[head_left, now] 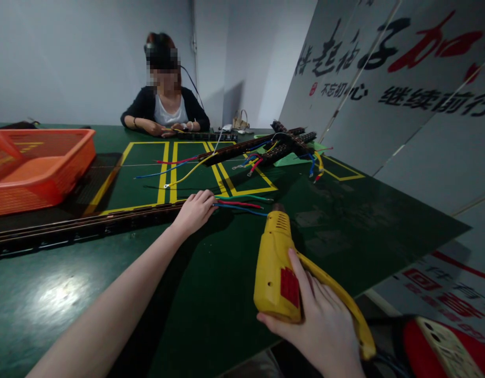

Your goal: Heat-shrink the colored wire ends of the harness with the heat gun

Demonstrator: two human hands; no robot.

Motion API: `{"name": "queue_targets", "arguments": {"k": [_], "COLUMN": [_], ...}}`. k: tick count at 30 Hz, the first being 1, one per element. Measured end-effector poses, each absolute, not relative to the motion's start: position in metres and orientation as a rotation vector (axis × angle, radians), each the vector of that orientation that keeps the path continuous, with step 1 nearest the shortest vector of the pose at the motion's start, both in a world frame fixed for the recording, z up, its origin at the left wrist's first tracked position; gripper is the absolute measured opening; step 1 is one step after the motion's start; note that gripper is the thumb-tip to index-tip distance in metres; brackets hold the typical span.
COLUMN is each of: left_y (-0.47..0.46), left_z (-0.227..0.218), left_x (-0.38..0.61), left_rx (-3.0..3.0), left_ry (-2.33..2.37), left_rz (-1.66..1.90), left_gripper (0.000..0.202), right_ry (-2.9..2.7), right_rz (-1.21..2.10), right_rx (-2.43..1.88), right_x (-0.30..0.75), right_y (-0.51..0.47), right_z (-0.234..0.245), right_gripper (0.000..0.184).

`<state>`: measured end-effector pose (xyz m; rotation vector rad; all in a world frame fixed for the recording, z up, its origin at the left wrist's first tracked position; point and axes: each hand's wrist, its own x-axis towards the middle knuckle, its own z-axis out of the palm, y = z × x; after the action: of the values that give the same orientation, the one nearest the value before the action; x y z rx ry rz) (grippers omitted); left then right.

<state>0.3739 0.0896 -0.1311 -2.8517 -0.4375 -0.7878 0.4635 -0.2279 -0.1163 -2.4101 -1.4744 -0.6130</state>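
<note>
My right hand (319,323) grips a yellow electric screwdriver (274,265) with a red switch, its nose pointing away from me over the green table (211,294). My left hand (195,210) is closed on the right end of a long dark terminal strip (85,227) that runs to the left edge. Green, red and blue wires (242,203) stick out to the right from under its fingers. The screwdriver's tip sits just right of those wires, not touching them.
An orange plastic basket (33,168) stands at the left. More dark terminal strips with coloured wires (266,149) lie on yellow-marked zones mid-table. A person in a dark cardigan (166,107) sits across, hands on another strip. A slanted printed board (403,94) rises on the right.
</note>
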Motion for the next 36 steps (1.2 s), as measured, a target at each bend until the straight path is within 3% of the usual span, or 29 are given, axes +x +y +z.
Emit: {"name": "queue_targets", "arguments": {"k": [19,36], "left_y": [0.082,0.089], "left_z": [-0.129,-0.133], "left_x": [0.378,0.371], "left_rx": [-2.694,-2.749], "left_ry": [-0.595,-0.606], "left_rz": [-0.651,-0.731], "left_gripper": [0.027,0.022], "right_ry": [-1.756,-1.805], "right_rz": [-0.408,-0.101], "right_rx": [-2.11,-2.106], "right_x": [0.416,0.427], "right_y": [-0.18,-0.177], "right_z": [-0.111,-0.107], "right_gripper": [0.126,0.127]}}
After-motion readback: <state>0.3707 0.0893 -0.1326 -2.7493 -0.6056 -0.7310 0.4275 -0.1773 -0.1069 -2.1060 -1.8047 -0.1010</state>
